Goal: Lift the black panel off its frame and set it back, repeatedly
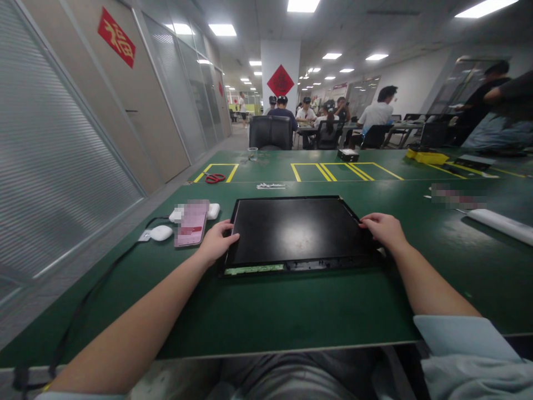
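A black flat screen panel [291, 230] lies face up before me on the green table, its near edge showing a pale green strip at the left. At its left edge, my left hand [219, 240] grips the frame, thumb over the top and fingers at the side. My right hand [383, 229] pinches the upper right edge between thumb and fingers. The undersides of both grips are hidden. Left of my left hand lies a pink phone [192, 225], partly blurred, with a white rounded device [161, 233] on a black strap beside it.
Red-handled scissors [215, 178] lie within yellow tape at the far left. Small white pieces [270, 186] sit beyond the panel. Farther back are a clear cup [252, 154] and a small black box [348, 155]. A white power strip [502, 225] lies at right. Several people sit beyond.
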Demonstrator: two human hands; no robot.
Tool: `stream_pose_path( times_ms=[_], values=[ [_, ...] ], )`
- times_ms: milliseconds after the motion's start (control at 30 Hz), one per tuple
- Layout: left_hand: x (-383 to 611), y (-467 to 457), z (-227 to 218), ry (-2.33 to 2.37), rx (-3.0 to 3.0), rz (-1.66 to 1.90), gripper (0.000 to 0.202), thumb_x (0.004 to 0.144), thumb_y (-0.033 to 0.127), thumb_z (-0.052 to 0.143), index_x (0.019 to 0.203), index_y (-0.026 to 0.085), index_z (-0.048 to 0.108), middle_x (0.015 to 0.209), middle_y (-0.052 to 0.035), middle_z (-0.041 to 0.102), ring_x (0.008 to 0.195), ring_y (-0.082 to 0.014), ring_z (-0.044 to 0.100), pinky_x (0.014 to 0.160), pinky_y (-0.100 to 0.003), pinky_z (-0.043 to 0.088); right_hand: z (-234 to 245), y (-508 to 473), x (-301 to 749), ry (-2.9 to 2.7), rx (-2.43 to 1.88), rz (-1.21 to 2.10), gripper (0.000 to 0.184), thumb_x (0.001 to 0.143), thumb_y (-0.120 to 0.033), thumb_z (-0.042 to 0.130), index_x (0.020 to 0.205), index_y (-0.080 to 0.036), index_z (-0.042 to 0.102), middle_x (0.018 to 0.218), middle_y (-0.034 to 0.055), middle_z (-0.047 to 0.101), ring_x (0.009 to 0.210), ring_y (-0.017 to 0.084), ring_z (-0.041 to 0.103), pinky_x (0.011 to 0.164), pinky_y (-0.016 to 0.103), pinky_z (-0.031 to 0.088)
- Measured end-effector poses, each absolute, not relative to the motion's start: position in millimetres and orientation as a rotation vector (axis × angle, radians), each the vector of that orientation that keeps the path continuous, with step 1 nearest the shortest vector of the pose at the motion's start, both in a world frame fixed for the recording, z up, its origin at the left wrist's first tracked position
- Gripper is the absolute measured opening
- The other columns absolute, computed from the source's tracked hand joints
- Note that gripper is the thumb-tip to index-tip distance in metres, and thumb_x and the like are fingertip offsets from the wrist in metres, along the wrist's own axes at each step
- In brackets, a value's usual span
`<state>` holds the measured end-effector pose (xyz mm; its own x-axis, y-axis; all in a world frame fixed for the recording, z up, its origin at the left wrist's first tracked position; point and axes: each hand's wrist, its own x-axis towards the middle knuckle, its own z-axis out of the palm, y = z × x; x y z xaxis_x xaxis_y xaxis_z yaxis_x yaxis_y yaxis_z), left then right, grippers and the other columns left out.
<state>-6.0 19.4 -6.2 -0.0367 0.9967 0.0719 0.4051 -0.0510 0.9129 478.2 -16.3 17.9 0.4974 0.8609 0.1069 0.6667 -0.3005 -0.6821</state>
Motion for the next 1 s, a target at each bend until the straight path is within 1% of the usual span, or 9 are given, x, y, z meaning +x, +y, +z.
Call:
stream_pose_path(
  times_ms=[133, 300, 400, 500, 633, 733, 833, 1000],
  values=[
    [-5.6, 20.3, -9.0, 1.495, 1.487, 1.108, 0.032, 0.061, 0.029, 0.086, 0.090, 0.019, 0.076, 0.154, -0.0164, 0.054, 0.139, -0.0366, 0.053, 0.117, -0.045, 0.039, 18.6, -17.3, 477.3, -1.228, -2.054, 0.395, 0.024, 0.075, -0.025, 0.061, 0.090, -0.018, 0.079, 0.086, 0.0074, 0.080, 0.054, 0.016, 0.063, 0.044, 0.025, 0.048],
    [-5.3, 20.5, -9.5, 1.488, 1.457, 1.114, 0.032, 0.060, 0.029, 0.087, 0.088, 0.019, 0.075, 0.154, -0.0154, 0.055, 0.138, -0.0362, 0.054, 0.116, -0.044, 0.040, 18.7, -17.5, 477.1, -1.195, -2.042, 0.425, 0.025, 0.074, -0.026, 0.062, 0.090, -0.018, 0.079, 0.089, 0.0091, 0.080, 0.064, 0.020, 0.068, 0.045, 0.025, 0.049],
    [-5.1, 20.3, -9.3, 1.485, 1.451, 1.124, 0.034, 0.059, 0.028, 0.089, 0.088, 0.019, 0.075, 0.154, -0.0148, 0.055, 0.139, -0.0370, 0.053, 0.116, -0.044, 0.039, 18.2, -17.4, 477.1, -1.172, -2.044, 0.434, 0.027, 0.073, -0.026, 0.062, 0.091, -0.018, 0.080, 0.090, 0.0098, 0.080, 0.066, 0.021, 0.068, 0.047, 0.027, 0.050],
    [-5.1, 20.4, -9.9, 1.492, 1.446, 1.145, 0.035, 0.057, 0.027, 0.089, 0.088, 0.019, 0.074, 0.152, -0.0155, 0.056, 0.139, -0.0377, 0.053, 0.115, -0.044, 0.041, 16.8, -17.2, 477.7, -1.164, -2.028, 0.441, 0.028, 0.072, -0.025, 0.061, 0.091, -0.017, 0.080, 0.090, 0.0103, 0.080, 0.067, 0.021, 0.069, 0.046, 0.026, 0.049],
    [-4.3, 19.8, -9.8, 1.526, 1.503, 1.131, 0.031, 0.060, 0.026, 0.087, 0.087, 0.019, 0.073, 0.151, -0.0158, 0.057, 0.138, -0.0380, 0.054, 0.114, -0.044, 0.042, 15.3, -16.9, 479.0, -1.171, -2.005, 0.439, 0.027, 0.071, -0.028, 0.062, 0.090, -0.017, 0.079, 0.087, 0.0104, 0.080, 0.061, 0.019, 0.066, 0.044, 0.025, 0.047],
    [-3.3, 18.3, -7.5, 1.566, 1.577, 1.095, 0.027, 0.062, 0.027, 0.083, 0.086, 0.020, 0.073, 0.150, -0.0145, 0.058, 0.138, -0.0374, 0.053, 0.117, -0.045, 0.038, 15.2, -16.8, 479.6, -1.171, -2.004, 0.431, 0.025, 0.072, -0.028, 0.063, 0.088, -0.017, 0.079, 0.086, 0.0098, 0.080, 0.056, 0.017, 0.064, 0.042, 0.024, 0.046],
    [-2.7, 16.9, -4.7, 1.607, 1.646, 1.054, 0.023, 0.065, 0.026, 0.078, 0.086, 0.019, 0.074, 0.147, -0.0153, 0.059, 0.139, -0.0375, 0.053, 0.121, -0.045, 0.033, 15.0, -16.4, 480.2, -1.169, -2.007, 0.428, 0.025, 0.072, -0.027, 0.064, 0.089, -0.017, 0.079, 0.086, 0.0093, 0.080, 0.057, 0.017, 0.064, 0.042, 0.023, 0.046],
    [-3.3, 17.7, -5.7, 1.648, 1.732, 1.011, 0.025, 0.069, 0.027, 0.075, 0.093, 0.018, 0.073, 0.148, -0.0157, 0.059, 0.139, -0.0366, 0.053, 0.120, -0.045, 0.034, 14.3, -15.5, 480.9, -1.169, -2.019, 0.439, 0.025, 0.074, -0.026, 0.063, 0.090, -0.017, 0.079, 0.087, 0.0086, 0.080, 0.060, 0.017, 0.066, 0.044, 0.023, 0.048]
  ],
)
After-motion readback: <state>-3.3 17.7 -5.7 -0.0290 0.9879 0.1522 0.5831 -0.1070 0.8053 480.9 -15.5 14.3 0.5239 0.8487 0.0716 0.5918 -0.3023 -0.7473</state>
